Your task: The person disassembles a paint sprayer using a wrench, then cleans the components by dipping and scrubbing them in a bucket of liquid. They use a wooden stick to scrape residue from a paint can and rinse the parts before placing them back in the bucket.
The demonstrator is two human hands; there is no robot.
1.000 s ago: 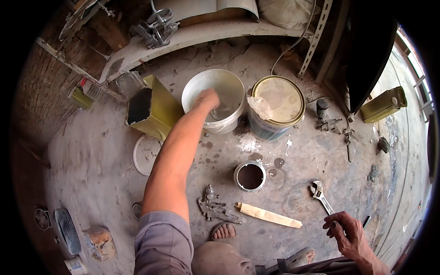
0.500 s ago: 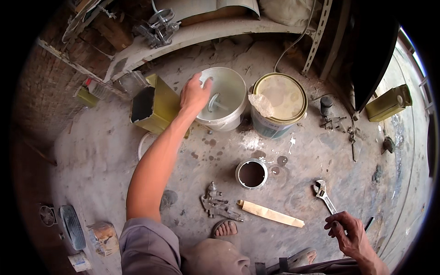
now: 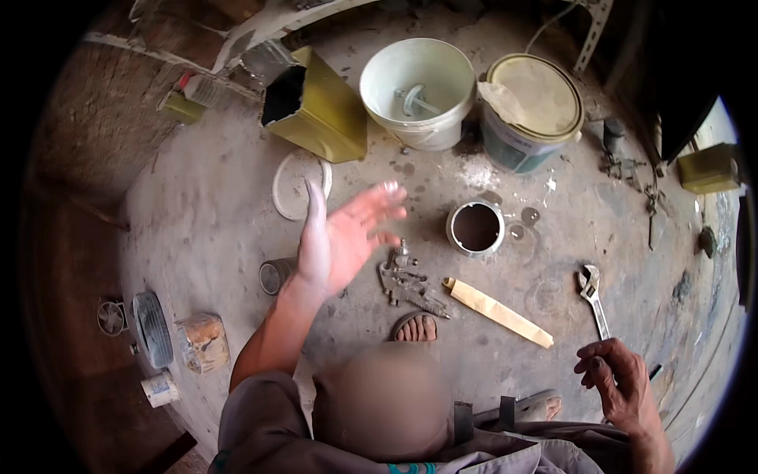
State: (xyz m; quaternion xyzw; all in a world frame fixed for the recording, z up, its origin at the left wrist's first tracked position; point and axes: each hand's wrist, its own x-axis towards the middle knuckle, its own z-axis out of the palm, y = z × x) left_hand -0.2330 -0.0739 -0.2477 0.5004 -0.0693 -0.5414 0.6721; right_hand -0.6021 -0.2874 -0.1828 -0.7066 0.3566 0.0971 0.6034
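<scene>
Pulling back: the left hand (image 3: 343,241) is seen drawn away from the white bucket (image 3: 418,91), which it was touching half a second ago; it is now held in the air nearer the body.
Left hand: spread wide, palm up, fingers whitened, nothing held.
Right hand (image 3: 616,379): loosely curled low at the right, unmoved from before; whether anything is held cannot be told.
White bucket: left standing well ahead of the left hand, a pale stirring piece (image 3: 414,99) inside it, touched by neither hand.
What the change means: contact with the bucket is judged ended for now.
Near the left hand: a metal spray-gun part (image 3: 407,284) just right of it on the concrete floor (image 3: 205,213), a small open tin (image 3: 475,227) further right.
Near the right hand: an adjustable wrench (image 3: 592,296) just ahead, a flat wooden stick (image 3: 497,312) to its left.
</scene>
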